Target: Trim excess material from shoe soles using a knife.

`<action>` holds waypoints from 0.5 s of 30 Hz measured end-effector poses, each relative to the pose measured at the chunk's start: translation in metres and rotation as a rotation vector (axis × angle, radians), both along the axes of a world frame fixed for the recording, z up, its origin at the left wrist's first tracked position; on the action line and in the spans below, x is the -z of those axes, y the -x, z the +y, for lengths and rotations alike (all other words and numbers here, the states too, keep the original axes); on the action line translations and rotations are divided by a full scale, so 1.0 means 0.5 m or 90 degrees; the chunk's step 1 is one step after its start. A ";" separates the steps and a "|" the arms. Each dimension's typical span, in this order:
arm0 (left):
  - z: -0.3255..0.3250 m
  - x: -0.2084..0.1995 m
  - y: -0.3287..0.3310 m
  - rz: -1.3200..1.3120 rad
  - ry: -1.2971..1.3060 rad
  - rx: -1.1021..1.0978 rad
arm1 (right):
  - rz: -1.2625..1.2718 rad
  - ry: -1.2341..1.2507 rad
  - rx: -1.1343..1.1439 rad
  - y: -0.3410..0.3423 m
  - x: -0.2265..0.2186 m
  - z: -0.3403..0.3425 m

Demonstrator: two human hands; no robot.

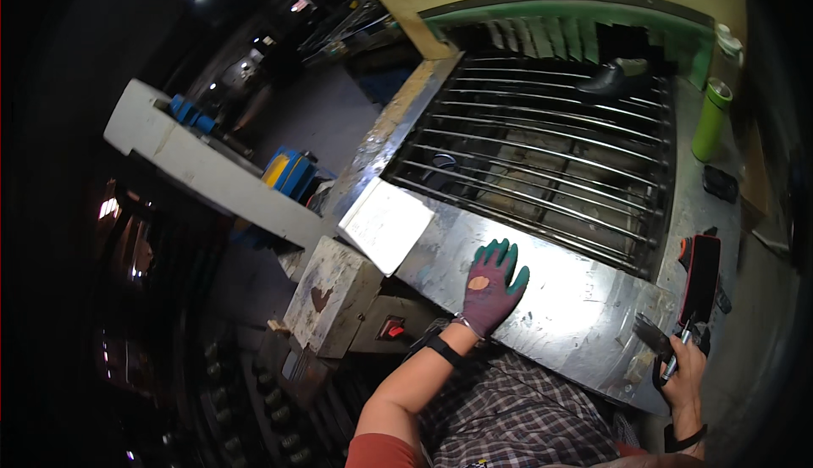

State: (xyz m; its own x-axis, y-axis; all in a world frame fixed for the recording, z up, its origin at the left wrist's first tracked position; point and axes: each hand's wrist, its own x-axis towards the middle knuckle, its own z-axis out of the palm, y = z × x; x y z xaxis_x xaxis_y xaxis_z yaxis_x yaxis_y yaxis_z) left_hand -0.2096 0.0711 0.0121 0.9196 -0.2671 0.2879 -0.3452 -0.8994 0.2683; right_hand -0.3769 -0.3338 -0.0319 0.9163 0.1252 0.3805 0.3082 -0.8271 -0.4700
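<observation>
Left hand point(495, 286), gloved, rests palm down on the metal bench point(555, 299), fingers slightly spread and holding nothing visible, with a white notebook point(387, 224) at its 10 o'clock. Right hand point(684, 373), bare, at 4 o'clock from the left, is closed around a slim silver tool point(671, 366), a dark flat piece point(652, 333) at its 11 o'clock; whether these join cannot be determined. The step in hand is judged to be handling the tool; any next move calls for clearing the black pouch point(701, 277) at the right hand's 12 o'clock.
</observation>
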 end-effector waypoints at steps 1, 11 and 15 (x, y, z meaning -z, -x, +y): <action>-0.001 0.002 -0.005 -0.002 0.003 -0.002 | -0.017 0.002 0.013 -0.001 0.002 0.001; -0.093 0.014 -0.269 -0.029 0.004 0.088 | 0.108 0.084 0.017 -0.011 -0.008 -0.014; -0.163 0.019 -0.444 -0.032 -0.089 0.128 | 0.145 0.080 0.007 -0.002 -0.005 -0.024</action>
